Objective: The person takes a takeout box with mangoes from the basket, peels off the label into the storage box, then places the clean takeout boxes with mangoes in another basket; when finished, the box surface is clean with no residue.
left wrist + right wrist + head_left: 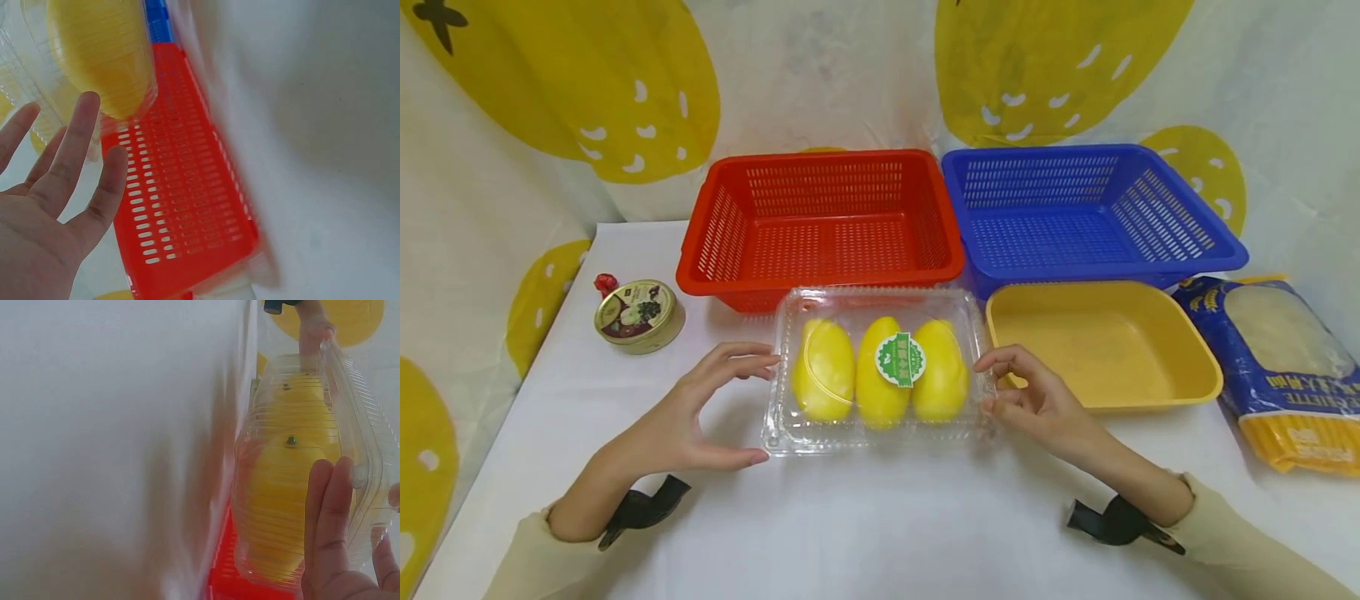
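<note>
A clear plastic clamshell box [880,442] with three yellow mango-like fruits [822,371] inside is between my two hands, in front of the red basket. A round green and white label sticks to its lid. My right hand [1037,404] pinches the box's right end, thumb and fingers on either side of the rim, as the right wrist view shows. On the left, my left hand [692,417] is spread, its fingertips right at the box's left edge and the thumb held wide. The left wrist view shows those fingers straight beside the box.
Behind the box stand a red basket [692,267] and a blue basket [1225,250]. A yellow tub [1105,400] and a blue-and-yellow bag [1277,358] lie to the right. Far left are a round tin [640,317] and a small red wrapped item [605,283].
</note>
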Available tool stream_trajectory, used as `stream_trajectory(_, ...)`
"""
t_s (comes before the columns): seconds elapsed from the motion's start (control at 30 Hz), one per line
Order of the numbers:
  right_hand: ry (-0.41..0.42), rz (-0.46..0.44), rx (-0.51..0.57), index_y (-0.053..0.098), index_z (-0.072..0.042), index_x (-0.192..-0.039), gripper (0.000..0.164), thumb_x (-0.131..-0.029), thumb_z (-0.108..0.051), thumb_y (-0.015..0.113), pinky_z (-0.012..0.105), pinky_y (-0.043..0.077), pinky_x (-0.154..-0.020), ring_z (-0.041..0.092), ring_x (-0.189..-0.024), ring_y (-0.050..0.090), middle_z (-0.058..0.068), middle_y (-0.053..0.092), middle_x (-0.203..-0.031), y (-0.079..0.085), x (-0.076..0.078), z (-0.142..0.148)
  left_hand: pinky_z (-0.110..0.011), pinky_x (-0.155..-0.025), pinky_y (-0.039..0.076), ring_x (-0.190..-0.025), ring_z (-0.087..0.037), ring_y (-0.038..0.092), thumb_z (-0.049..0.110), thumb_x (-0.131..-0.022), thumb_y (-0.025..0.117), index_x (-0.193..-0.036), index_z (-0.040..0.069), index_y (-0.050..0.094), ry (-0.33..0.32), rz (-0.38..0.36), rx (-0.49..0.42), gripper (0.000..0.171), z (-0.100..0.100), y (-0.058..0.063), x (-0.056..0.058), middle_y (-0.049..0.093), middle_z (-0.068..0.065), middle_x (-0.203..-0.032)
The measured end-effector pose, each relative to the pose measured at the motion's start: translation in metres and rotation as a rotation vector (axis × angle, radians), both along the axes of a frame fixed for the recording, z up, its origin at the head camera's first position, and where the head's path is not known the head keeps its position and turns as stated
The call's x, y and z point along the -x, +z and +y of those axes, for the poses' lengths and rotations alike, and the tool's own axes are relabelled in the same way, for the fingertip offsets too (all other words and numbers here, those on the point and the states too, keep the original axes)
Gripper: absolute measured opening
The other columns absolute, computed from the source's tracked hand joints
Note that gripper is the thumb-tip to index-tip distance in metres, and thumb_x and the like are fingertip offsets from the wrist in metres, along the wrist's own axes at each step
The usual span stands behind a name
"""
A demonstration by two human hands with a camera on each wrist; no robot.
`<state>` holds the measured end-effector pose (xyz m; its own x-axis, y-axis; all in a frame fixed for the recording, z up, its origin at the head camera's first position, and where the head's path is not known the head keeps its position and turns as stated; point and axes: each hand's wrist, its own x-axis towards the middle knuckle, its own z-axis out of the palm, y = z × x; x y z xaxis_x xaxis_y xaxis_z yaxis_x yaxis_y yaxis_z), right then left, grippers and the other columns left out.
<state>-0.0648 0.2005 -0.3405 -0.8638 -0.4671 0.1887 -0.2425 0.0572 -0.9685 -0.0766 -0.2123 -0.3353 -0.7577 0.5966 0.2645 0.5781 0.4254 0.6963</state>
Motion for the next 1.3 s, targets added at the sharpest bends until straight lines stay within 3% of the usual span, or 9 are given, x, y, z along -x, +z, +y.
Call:
stream_trajectory(0.23,-0.032,-0.004,-0.076,0.054,-0.011,-0.12,0.037,-0.091,0.011,0.054,0.017,0.052,-0.06,0.017,-0.056,0.053,0.013,0.047,-0.102,-0.005,0.005,-0.002,-0.031,-0.097,0.045,-0.113,-0.02,0.058,0.02,-0.062,0.093,-0.141,0.015,0.048,-0.023,-0.013,0.004,0.091,-0.001,-0.009,0.003,0.043,-0.001,-0.143)
stream_trajectory(0.6,-0.005,-0.009,-0.107,0.047,0.003,-0.121,0.03,-0.093,0.007,0.056,0.023,0.057,-0.064,0.016,-0.075,0.062,0.02,0.044,-0.104,-0.009,0.008,-0.007,-0.036,-0.097,0.048,-0.114,-0.012,0.055,0.035,-0.074,0.086,-0.144,0.022,0.04,0.023,-0.072,0.122,0.085,0.0,-0.021,-0.001,0.042,0.005,-0.141)
stream_trajectory(0.87,0.033,0.002,-0.225,0.043,-0.002,-0.134,0.038,-0.098,0.0,0.053,0.024,0.056,-0.068,0.023,-0.075,0.066,0.023,0.045,-0.114,-0.011,0.008,-0.006,-0.049,-0.097,0.049,-0.113,-0.013,0.057,0.038,-0.074,0.085,-0.146,0.024,0.039,0.04,-0.094,0.151,0.086,-0.001,-0.018,0.001,0.042,0.004,-0.142)
stream_trajectory(0.97,0.029,0.046,-0.319,0.043,-0.006,-0.136,0.039,-0.099,-0.003,0.053,0.024,0.054,-0.064,0.022,-0.071,0.065,0.017,0.047,-0.106,-0.01,0.008,-0.007,-0.05,-0.097,0.049,-0.113,-0.013,0.057,0.038,-0.075,0.084,-0.146,0.024,0.038,0.042,-0.111,0.158,0.085,-0.002,-0.019,0.001,0.041,0.004,-0.142)
stream_trajectory(1.13,-0.003,0.191,-0.509,0.044,-0.01,-0.136,0.039,-0.098,-0.007,0.054,0.023,0.047,-0.056,0.007,-0.061,0.054,-0.003,0.049,-0.077,-0.008,0.006,-0.007,-0.049,-0.098,0.049,-0.115,-0.013,0.056,0.04,-0.077,0.082,-0.147,0.024,0.037,0.037,-0.127,0.165,0.086,-0.002,-0.021,0.002,0.041,0.004,-0.143)
stream_trajectory(1.3,0.001,0.246,-0.595,0.044,-0.012,-0.136,0.039,-0.099,-0.011,0.054,0.02,0.04,-0.045,0.0,-0.05,0.041,-0.012,0.042,-0.063,-0.002,0.005,-0.009,-0.049,-0.097,0.05,-0.115,-0.014,0.056,0.041,-0.077,0.082,-0.147,0.024,0.036,0.043,-0.129,0.165,0.086,-0.002,-0.021,0.002,0.041,0.003,-0.143)
